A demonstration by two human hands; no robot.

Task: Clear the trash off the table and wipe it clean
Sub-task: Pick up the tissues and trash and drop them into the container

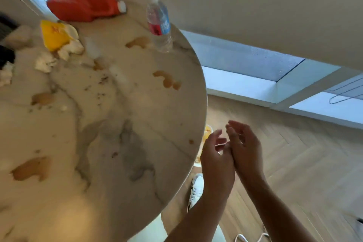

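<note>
A round marble table [110,143] carries brown spills [167,80] and scattered crumbs [102,80]. At its far side lie a red jug [82,5] on its side, a clear water bottle [160,25] with a red and blue label, a yellow wrapper [54,35] and crumpled white napkins [46,62]. My left hand [217,161] and my right hand [245,149] hover off the table's right edge above the floor, palms facing each other, heels touching, fingers relaxed and empty.
Below the table edge, just past my left hand, sits a yellow and white object [206,135], partly hidden. A white shoe [196,186] stands on the herringbone wood floor [304,163]. White wall and bright windows [255,61] lie beyond the table.
</note>
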